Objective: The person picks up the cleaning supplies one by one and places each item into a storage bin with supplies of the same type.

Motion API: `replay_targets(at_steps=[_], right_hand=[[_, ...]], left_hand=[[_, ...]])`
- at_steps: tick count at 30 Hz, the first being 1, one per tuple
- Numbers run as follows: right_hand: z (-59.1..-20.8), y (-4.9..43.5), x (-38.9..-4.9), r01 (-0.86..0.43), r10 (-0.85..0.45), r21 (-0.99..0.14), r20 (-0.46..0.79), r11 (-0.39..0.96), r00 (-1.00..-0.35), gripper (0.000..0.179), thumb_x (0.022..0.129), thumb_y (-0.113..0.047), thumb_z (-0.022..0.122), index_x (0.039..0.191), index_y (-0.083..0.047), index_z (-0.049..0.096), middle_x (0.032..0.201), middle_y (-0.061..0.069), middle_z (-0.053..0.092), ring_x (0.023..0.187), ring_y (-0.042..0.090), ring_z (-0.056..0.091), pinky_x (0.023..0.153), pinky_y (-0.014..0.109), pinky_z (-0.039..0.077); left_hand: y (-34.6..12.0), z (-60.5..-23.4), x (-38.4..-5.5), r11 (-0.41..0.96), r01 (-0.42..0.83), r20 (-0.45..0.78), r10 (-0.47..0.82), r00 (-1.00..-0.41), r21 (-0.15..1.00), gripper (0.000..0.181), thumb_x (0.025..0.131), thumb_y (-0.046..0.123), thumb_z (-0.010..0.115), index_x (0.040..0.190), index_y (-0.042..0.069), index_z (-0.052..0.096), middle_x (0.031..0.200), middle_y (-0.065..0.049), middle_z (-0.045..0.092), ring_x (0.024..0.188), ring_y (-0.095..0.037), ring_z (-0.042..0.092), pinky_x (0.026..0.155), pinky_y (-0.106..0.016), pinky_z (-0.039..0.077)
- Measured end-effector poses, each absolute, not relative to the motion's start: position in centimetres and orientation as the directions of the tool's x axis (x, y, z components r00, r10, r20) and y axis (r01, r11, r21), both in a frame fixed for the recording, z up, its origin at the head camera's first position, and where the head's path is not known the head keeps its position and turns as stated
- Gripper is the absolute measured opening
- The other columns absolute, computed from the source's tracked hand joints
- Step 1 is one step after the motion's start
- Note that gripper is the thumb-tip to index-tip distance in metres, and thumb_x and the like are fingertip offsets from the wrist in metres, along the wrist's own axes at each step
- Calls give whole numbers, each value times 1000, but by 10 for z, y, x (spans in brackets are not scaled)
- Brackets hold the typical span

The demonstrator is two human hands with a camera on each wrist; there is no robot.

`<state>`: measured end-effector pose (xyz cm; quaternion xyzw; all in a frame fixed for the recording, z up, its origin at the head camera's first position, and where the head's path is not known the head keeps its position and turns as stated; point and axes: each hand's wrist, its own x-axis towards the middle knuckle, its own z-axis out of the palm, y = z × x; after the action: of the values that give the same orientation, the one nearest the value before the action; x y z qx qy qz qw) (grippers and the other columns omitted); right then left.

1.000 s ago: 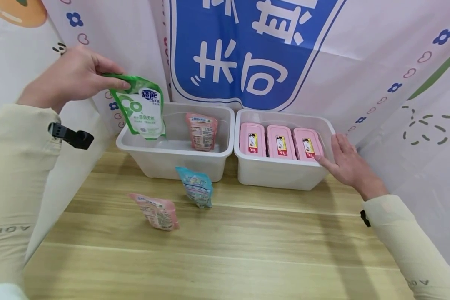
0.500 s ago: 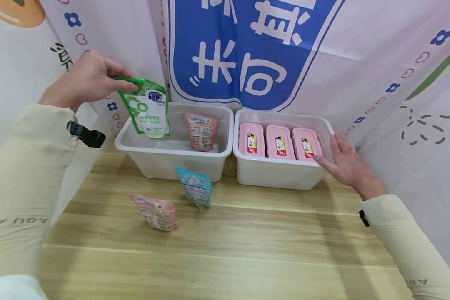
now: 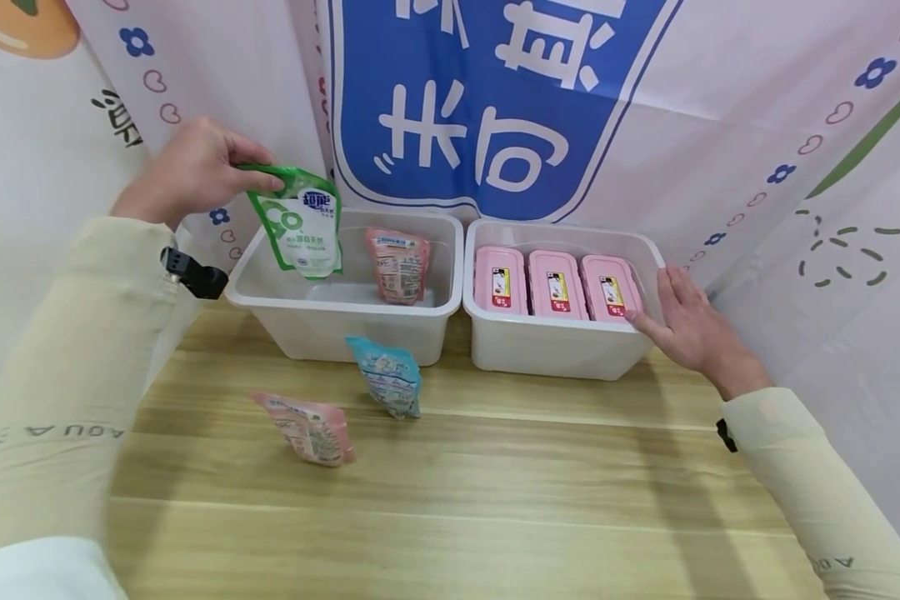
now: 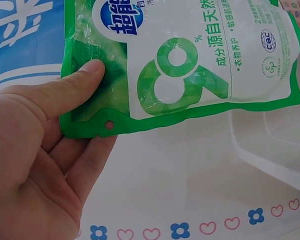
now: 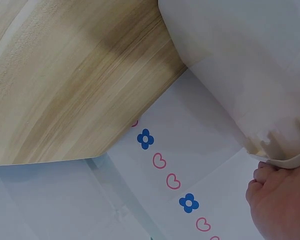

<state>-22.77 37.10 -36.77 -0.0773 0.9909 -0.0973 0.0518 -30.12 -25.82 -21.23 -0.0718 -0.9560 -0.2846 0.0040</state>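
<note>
My left hand [image 3: 198, 171] pinches a green-and-white detergent pouch [image 3: 309, 233] by its top corner, thumb in front and fingers behind. The pouch hangs upright over the left part of the left white bin [image 3: 345, 325], its lower end below the back rim line. Inside that bin stands a pink pouch [image 3: 401, 271]. At the right end of the right white bin [image 3: 555, 350], my right hand [image 3: 693, 329] rests against the rim, fingers extended along the side and thumb over the front corner. Three pink lidded boxes [image 3: 558, 287] stand in a row in this bin.
On the wooden table [image 3: 495, 483], a blue pouch [image 3: 390, 379] stands just before the left bin. A second pink pouch [image 3: 311, 433] is nearer the front left. Behind the bins hangs a printed white cloth [image 3: 720, 108] with a large blue panel.
My left hand has carried the green-and-white pouch slightly right and down over the left bin. The right hand stays at the right bin's rim.
</note>
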Motion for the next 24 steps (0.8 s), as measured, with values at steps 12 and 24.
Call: replay_targets(at_steps=[12, 24], right_hand=[[-367, 369, -227, -126, -147, -204, -94, 971, -985, 105, 104, -74, 29, 165, -2, -16, 174, 14, -27, 164, 46, -13, 130, 71, 3], [-370, 373, -228, -147, -164, -210, -66, 967, -984, 102, 107, -67, 33, 165, 3, -13, 174, 20, -24, 164, 45, -14, 132, 67, 1]], left_hand=[[-250, -232, -318, 803, 170, 60, 166, -984, 571, 35, 100, 33, 75, 128, 12, 75, 116, 3, 81, 99, -6, 67, 99, -36, 48], [-244, -252, -340, 823, 162, 46, 164, -985, 544, 37, 102, 28, 72, 133, 8, 71, 139, -19, 70, 112, -22, 66, 95, -34, 51]])
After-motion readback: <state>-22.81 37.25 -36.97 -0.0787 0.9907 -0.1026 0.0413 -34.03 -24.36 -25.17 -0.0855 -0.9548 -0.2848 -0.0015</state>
